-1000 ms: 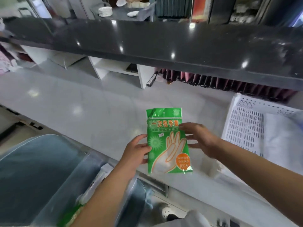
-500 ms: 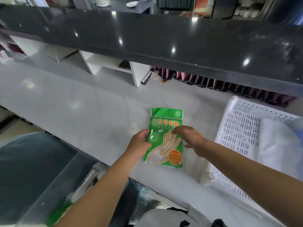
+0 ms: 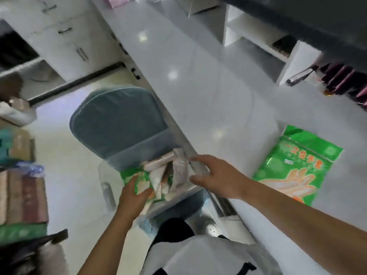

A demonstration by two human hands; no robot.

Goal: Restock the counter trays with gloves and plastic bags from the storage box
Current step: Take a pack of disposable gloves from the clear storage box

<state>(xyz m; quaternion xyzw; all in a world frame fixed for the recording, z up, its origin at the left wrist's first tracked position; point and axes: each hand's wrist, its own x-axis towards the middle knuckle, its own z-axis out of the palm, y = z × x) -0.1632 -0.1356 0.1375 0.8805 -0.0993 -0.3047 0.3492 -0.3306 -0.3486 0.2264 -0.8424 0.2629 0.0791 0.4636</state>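
Gloves: the green packet point(image 3: 296, 167) I was holding in both hands half a second ago now lies flat on the white counter point(image 3: 208, 86), at three o'clock from my right hand point(image 3: 216, 178), let go and apart from it. One packet delivered, I judge, and I have turned back to the clear storage box point(image 3: 158, 187). My left hand point(image 3: 135, 195) grips another green packet point(image 3: 137, 178) inside it; my right hovers at the box rim, fingers spread and empty.
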